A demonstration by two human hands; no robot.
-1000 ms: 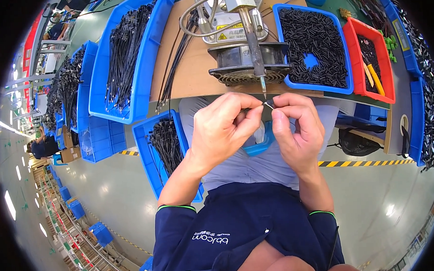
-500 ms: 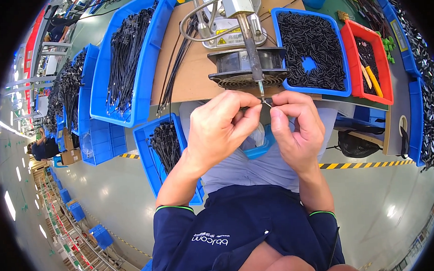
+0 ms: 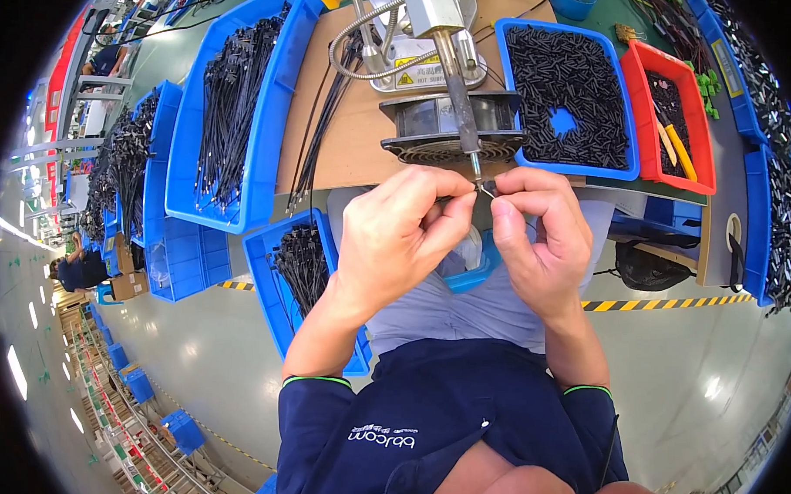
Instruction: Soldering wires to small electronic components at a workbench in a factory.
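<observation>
My left hand (image 3: 405, 222) is closed in a pinch right beneath the tip of a mounted soldering iron (image 3: 467, 122). Facing it from the right, my right hand (image 3: 543, 233) pinches thumb against forefinger, and its fingertips are very near the left ones. Between the two pinches a thin, silvery end (image 3: 488, 191) shows close to the iron's tip. It is too small to name, and the fingers hide the rest. Behind the tip stands a black fan (image 3: 443, 116). A bent metal tube (image 3: 336, 53) runs to the iron's stand (image 3: 428, 67).
A blue bin (image 3: 265, 143) of black cables stands left, with loose cables (image 3: 321, 119) beside it. Another cable bin (image 3: 285, 338) sits lower. On the right are a blue tray (image 3: 629, 152) of short black pieces and a red tray (image 3: 705, 140) holding a yellow-handled tool (image 3: 681, 152).
Both hands keep their pinches by the iron's tip; the left has shifted very slightly. The silvery end between the fingers sits at a slightly different angle.
</observation>
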